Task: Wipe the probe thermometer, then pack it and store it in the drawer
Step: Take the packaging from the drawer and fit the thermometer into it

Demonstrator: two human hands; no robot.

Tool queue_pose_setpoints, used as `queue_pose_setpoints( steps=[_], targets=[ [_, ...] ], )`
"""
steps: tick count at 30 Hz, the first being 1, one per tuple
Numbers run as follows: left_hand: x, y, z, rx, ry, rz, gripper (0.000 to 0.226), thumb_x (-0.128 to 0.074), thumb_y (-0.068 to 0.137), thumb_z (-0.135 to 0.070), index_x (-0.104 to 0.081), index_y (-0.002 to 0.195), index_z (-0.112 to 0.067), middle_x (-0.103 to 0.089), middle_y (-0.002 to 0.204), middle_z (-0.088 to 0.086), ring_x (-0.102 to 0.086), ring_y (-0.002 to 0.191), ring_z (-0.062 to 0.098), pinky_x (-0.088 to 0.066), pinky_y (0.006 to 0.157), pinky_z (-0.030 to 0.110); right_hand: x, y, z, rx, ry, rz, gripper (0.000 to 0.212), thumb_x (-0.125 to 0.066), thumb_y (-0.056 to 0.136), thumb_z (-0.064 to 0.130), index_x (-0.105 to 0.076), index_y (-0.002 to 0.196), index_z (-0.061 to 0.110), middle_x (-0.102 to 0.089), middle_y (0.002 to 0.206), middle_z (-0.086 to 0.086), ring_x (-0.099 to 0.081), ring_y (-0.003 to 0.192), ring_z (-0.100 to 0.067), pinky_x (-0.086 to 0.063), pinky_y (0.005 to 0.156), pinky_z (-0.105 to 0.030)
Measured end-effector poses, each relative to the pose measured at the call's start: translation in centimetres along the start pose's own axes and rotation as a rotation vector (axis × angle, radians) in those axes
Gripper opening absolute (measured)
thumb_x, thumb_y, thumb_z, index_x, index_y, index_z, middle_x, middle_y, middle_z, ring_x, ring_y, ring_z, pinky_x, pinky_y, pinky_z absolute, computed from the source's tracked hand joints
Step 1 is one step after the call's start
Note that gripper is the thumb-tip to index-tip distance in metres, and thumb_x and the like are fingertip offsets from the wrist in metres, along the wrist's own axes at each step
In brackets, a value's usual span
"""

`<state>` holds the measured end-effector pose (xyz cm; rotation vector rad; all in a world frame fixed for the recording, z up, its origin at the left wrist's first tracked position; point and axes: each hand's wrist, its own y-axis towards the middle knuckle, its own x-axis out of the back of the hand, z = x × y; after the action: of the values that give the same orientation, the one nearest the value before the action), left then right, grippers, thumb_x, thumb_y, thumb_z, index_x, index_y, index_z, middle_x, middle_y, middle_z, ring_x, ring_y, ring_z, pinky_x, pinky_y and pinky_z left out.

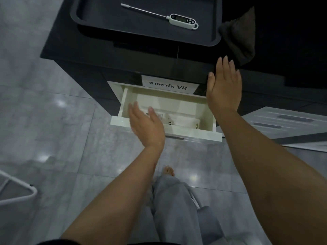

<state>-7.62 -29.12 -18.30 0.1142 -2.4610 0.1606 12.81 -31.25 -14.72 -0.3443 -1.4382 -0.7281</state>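
Two bare hands hang over an open drawer (123,105), and neither holds anything. The left hand (146,123) is flat, fingers (134,110) spread and loose, palm turned right, above the near left part of the drawer and overlapping its front edge. The right hand (223,87) is also flat with straight, released fingers, raised by the drawer's far right corner and just below the counter (88,41) edge. Between the hands the middle of the drawer lies open to view.

The drawer is white inside, pulled out toward the viewer, and carries a white packet (178,119) with small printing along its near side. A white label (169,84) with dark lettering sits on the cabinet front just above it.

The probe thermometer (164,15) lies on a black tray (85,20) on the dark counter, well apart from both hands, its thin stem pointing left and its white head with screen and buttons toward the right. The tray's near right corner reaches the counter edge. A dark cloth (242,38) lies just right of the tray, close above the right hand's fingertips.

Below, the floor (53,121) is pale grey glossy tile. Grey trousers (177,200) and a bare foot (169,171) show near the bottom.
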Motion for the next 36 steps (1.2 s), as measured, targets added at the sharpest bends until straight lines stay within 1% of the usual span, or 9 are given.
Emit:
queue_pose_setpoints(
  steps=[4, 9, 12, 18, 25, 29, 32, 34, 36],
  targets=[
    [-2.2, 1.9, 0.4, -0.252, 0.251, 0.302, 0.046, -0.045, 0.102, -0.028, -0.047, 0.141, -0.005, -0.03, 0.157, 0.016, -0.03, 0.143, 0.031, -0.023, 0.118, 0.042, -0.2, 0.0, 0.1, -0.014, -0.004, -0.031, 0.057, -0.017, 0.104, 0.035, -0.025, 0.155, 0.011, -0.023, 0.163, -0.006, -0.017, 0.151, -0.022, -0.012, 0.123, -0.04],
    [-5.7, 5.4, 0.5, -0.214, 0.719, 0.858, 0.064, -0.044, 0.1, -0.039, -0.025, 0.154, -0.012, -0.009, 0.164, 0.011, -0.008, 0.151, 0.028, -0.008, 0.121, 0.05, -1.1, -0.1, 0.1, -0.032, -0.003, -0.121, 0.056, -0.019, 0.103, 0.034, -0.032, 0.153, 0.012, -0.031, 0.16, -0.005, -0.024, 0.149, -0.022, -0.015, 0.122, -0.039],
    [-7.8, 7.3, 1.0, -0.217, 0.884, 1.026, 0.075, -0.05, 0.097, -0.039, -0.013, 0.157, -0.015, 0.002, 0.165, 0.007, 0.001, 0.152, 0.028, -0.005, 0.121, 0.052, -1.8, 0.0, -0.1, -0.028, 0.001, -0.205, 0.053, -0.024, 0.102, 0.031, -0.04, 0.15, 0.012, -0.039, 0.156, -0.005, -0.032, 0.146, -0.023, -0.022, 0.12, -0.04],
    [-9.5, 9.5, 3.1, -0.409, 1.102, 0.999, 0.066, -0.057, 0.087, -0.025, -0.035, 0.148, -0.015, -0.037, 0.149, 0.013, -0.022, 0.143, 0.034, -0.009, 0.118, 0.058, -3.0, 0.2, -0.4, -0.009, 0.0, -0.364, 0.047, -0.035, 0.101, 0.027, -0.053, 0.141, 0.011, -0.052, 0.147, -0.006, -0.045, 0.139, -0.025, -0.032, 0.115, -0.042],
    [-9.6, 9.3, 2.9, -0.454, 1.239, 1.008, 0.038, -0.05, 0.091, -0.019, -0.055, 0.129, -0.014, -0.046, 0.137, 0.011, -0.027, 0.136, 0.034, -0.009, 0.117, 0.058, -3.3, 0.2, -0.4, 0.001, -0.002, -0.392, 0.046, -0.037, 0.1, 0.026, -0.056, 0.139, 0.011, -0.054, 0.145, -0.005, -0.046, 0.137, -0.025, -0.033, 0.114, -0.042],
    [-8.4, 9.8, 2.2, -0.498, 1.11, 1.077, 0.021, -0.046, 0.097, -0.026, -0.058, 0.115, -0.024, -0.058, 0.126, 0.003, -0.04, 0.132, 0.031, 0.001, 0.117, 0.06, -2.9, 0.2, -0.5, -0.007, 0.01, -0.327, 0.047, -0.035, 0.101, 0.028, -0.052, 0.142, 0.012, -0.051, 0.148, -0.005, -0.043, 0.14, -0.024, -0.03, 0.116, -0.041],
    [-5.7, 10.0, 1.0, -0.502, 0.908, 1.05, 0.013, -0.047, 0.1, -0.028, -0.057, 0.108, -0.03, -0.063, 0.124, -0.001, -0.047, 0.13, 0.025, 0.005, 0.12, 0.051, -1.7, -0.1, -0.1, -0.004, 0.029, -0.219, 0.05, -0.028, 0.103, 0.03, -0.046, 0.146, 0.012, -0.044, 0.153, -0.005, -0.035, 0.144, -0.024, -0.024, 0.119, -0.041],
    [-4.0, 10.0, -0.1, -0.551, 0.848, 1.028, 0.018, -0.047, 0.1, -0.027, -0.059, 0.113, -0.03, -0.065, 0.122, 0.0, -0.052, 0.125, 0.024, -0.004, 0.12, 0.046, -0.9, 0.0, 0.0, -0.01, 0.052, -0.12, 0.053, -0.024, 0.104, 0.032, -0.04, 0.149, 0.011, -0.037, 0.157, -0.006, -0.029, 0.147, -0.023, -0.018, 0.121, -0.041],
    [-2.0, 10.0, -1.4, -0.651, 0.817, 1.011, 0.019, -0.048, 0.1, -0.028, -0.059, 0.115, -0.028, -0.066, 0.116, 0.0, -0.057, 0.115, 0.026, -0.021, 0.112, 0.039, 0.3, -0.5, 0.3, -0.015, 0.091, -0.041, 0.052, -0.025, 0.104, 0.031, -0.039, 0.148, 0.008, -0.033, 0.159, -0.009, -0.027, 0.147, -0.025, -0.017, 0.122, -0.042]
  ],
)
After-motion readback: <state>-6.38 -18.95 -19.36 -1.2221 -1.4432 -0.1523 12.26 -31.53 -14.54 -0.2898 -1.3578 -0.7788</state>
